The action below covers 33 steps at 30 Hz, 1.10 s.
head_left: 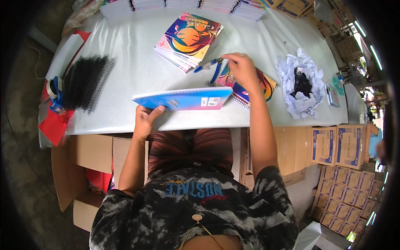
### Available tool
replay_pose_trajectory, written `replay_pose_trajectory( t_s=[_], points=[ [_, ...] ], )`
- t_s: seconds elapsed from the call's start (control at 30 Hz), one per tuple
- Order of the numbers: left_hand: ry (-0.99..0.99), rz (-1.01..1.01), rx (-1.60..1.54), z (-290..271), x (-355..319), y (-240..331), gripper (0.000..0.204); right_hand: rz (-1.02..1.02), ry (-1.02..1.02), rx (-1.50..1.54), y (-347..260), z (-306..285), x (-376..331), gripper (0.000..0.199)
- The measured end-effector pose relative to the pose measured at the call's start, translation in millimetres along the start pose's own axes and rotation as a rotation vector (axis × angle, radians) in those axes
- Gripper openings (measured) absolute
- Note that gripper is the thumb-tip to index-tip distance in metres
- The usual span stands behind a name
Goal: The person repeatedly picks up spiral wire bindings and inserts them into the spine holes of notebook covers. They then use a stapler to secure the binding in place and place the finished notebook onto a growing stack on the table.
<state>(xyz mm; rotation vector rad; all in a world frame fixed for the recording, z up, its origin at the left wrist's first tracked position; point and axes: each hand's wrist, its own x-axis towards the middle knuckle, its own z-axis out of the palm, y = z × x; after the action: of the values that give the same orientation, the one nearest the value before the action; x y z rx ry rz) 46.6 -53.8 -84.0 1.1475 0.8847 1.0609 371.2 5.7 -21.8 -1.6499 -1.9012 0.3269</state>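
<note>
My left hand [149, 118] grips a spiral notebook [183, 100] by its lower left corner. The notebook's blue-and-pink cover faces me, and it is tilted up above the table's near edge. My right hand [242, 68] reaches over the table with bent fingers at the head of blue-handled pliers [208, 65]; its thumb is mostly hidden. Beneath that hand lie colourful spiral-bound notebooks [264, 83], partly covered by the hand and forearm. Just beyond the pliers sits a stack of loose, unbound notebooks [189, 39] with an orange-and-purple cartoon cover.
Black plastic binding coils [89, 81] are heaped at the left, beside a blue tape dispenser [56, 89]. Crumpled white paper [302, 104] at the right surrounds black scraps. More notebook stacks [150, 5] line the far edge. Cardboard boxes [350, 146] stand below the table.
</note>
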Motion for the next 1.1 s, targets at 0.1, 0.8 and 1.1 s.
replay_pose_trajectory(
  t_s=[0.1, 0.8, 1.1],
  points=[
    [-0.018, -0.017, 0.028, -0.9, -1.1, 1.3, 0.011, -0.140, -0.209, -0.428, 10.1, 39.3, 28.7, 0.020],
    [-0.036, -0.012, -0.033, -1.0, 0.6, -1.0, 0.017, -0.302, -0.037, -0.527, -16.6, 32.1, 99.8, 0.033],
    [-0.017, -0.012, 0.004, -2.2, 7.4, -5.6, 0.017, -0.044, -0.246, 1.081, -44.4, 15.5, -52.0, 0.049]
  ],
)
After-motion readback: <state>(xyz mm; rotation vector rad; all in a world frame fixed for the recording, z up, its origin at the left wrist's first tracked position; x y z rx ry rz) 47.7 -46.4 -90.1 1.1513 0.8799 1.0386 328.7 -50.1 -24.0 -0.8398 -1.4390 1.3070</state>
